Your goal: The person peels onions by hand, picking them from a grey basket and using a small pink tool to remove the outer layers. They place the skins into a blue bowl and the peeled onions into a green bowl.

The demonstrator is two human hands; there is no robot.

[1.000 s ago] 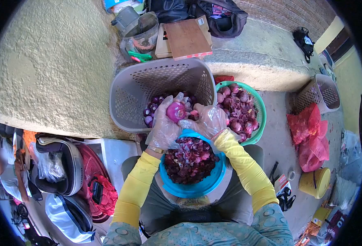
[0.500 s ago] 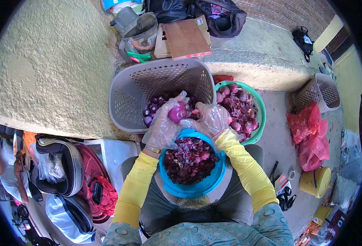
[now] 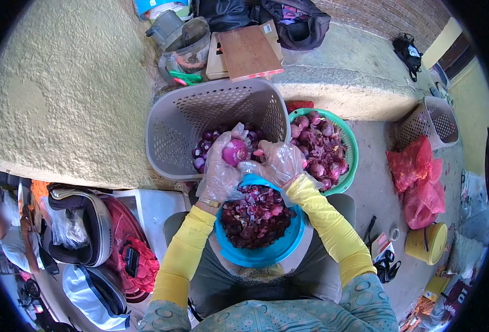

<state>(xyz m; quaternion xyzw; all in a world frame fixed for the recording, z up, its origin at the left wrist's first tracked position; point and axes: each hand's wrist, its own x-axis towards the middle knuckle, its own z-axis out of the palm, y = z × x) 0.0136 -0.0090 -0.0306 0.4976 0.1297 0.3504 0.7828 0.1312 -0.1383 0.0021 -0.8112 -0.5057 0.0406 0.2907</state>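
Observation:
In a clear plastic glove, my left hand [image 3: 220, 169] is closed round a peeled purple onion [image 3: 235, 152]. My right hand [image 3: 280, 163], gloved too, is closed beside it with a small pink-red thing [image 3: 259, 152] showing at its fingers, too small to name surely. Both hands are above the blue basin [image 3: 262, 259], which holds onion skins [image 3: 255, 217]. Behind them the grey basket [image 3: 170, 124] holds peeled onions [image 3: 201, 149]. Unpeeled onions [image 3: 319, 144] and loose skins fill the green basket [image 3: 355, 157] on the right.
A brown board [image 3: 250, 52] lies on a box beyond the grey basket. Red net bags [image 3: 421, 182], a yellow bucket [image 3: 435, 243] and another basket [image 3: 430, 124] stand on the right. Bags and a white box [image 3: 159, 213] lie left. Another person [image 3: 12, 238] is at far left.
The onion in my left hand has shifted slightly left and up and shows more of its side. My right hand has moved slightly left. The whole view has shifted a little.

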